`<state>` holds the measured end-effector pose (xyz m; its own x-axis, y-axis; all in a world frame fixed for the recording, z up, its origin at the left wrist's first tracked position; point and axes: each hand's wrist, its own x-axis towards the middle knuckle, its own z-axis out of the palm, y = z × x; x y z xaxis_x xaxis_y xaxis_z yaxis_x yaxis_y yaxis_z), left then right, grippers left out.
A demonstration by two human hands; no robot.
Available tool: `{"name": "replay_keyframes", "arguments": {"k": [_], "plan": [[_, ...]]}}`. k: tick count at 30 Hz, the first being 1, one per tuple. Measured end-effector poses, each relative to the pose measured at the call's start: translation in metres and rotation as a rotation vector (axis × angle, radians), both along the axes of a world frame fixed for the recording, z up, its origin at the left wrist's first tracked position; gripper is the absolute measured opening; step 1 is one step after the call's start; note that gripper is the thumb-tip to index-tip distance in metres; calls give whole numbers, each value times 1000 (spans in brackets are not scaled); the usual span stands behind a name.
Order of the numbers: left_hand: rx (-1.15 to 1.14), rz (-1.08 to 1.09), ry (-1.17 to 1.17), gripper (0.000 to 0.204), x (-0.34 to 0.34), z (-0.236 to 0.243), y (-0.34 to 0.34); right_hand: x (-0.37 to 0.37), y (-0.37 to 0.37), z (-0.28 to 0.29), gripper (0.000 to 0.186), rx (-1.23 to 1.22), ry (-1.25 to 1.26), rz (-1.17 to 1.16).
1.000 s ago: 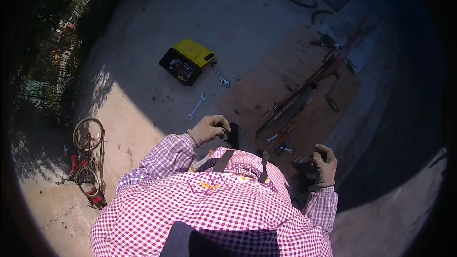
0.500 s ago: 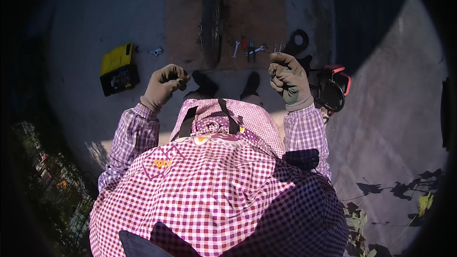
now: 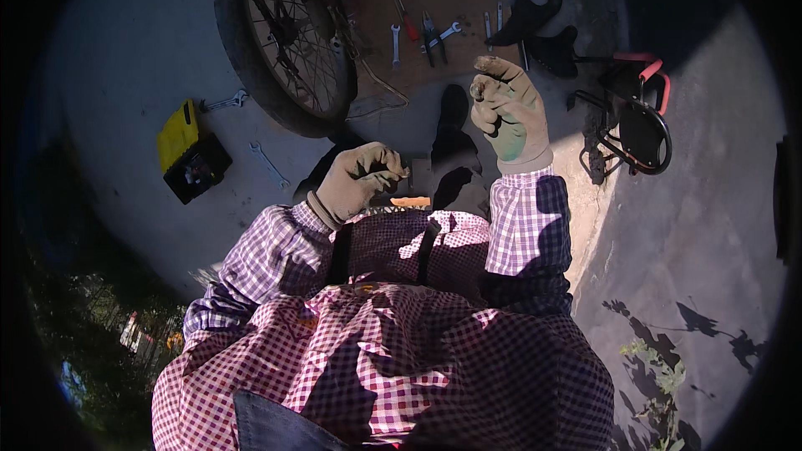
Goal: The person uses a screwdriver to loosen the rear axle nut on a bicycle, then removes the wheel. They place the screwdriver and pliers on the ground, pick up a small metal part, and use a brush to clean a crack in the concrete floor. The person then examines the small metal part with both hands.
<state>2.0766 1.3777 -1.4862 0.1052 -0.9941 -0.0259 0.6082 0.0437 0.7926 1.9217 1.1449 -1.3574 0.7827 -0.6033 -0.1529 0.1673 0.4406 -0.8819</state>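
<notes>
Both my hands wear tan work gloves. My left hand [image 3: 359, 182] is in front of my apron [image 3: 393, 342], fingers curled and tips pinched together; I cannot make out anything between them. Farther right and higher, my right hand [image 3: 511, 110] has its fingers bent in toward the thumb, and whatever they may hold is too small or hidden to name. Beyond the left hand, a bicycle wheel [image 3: 338, 75] with a dark tyre tilts to the left, apart from both hands. An open-end wrench [image 3: 269, 164] lies on the ground left of the left hand.
A yellow-and-black toolbox [image 3: 196, 169] stands at the left, beside an adjustable wrench [image 3: 225, 102]. On a brown mat lie a wrench [image 3: 396, 46], a red-handled screwdriver [image 3: 410, 27] and pliers [image 3: 433, 40]. To the right are a black ring-shaped part [image 3: 522, 21] and a black frame with red grips [image 3: 653, 75].
My left hand has moved right and nearer my body; my right hand has risen slightly. The bicycle wheel now appears turned and tilted leftward. The view has shifted, and the apron hangs differently.
</notes>
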Motion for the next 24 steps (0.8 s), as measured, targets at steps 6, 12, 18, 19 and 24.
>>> {"name": "replay_keyframes", "arguments": {"k": [6,12,18,19,24], "plan": [[131,-120,50,22,6,-243,-187,45,-148,-224,37,-75,108,-285],[-253,228,-174,16,-19,-286,-226,-2,-144,-260,39,-440,222,-102],[-529,304,-235,24,-95,-413,-317,-79,-188,-330,37,-867,437,-40],[-429,297,-219,25,-94,-417,-311,-82,-187,-328,37,-812,523,-71],[-234,187,-104,32,-74,-380,-312,-66,-204,-319,36,-643,502,-46]]}}
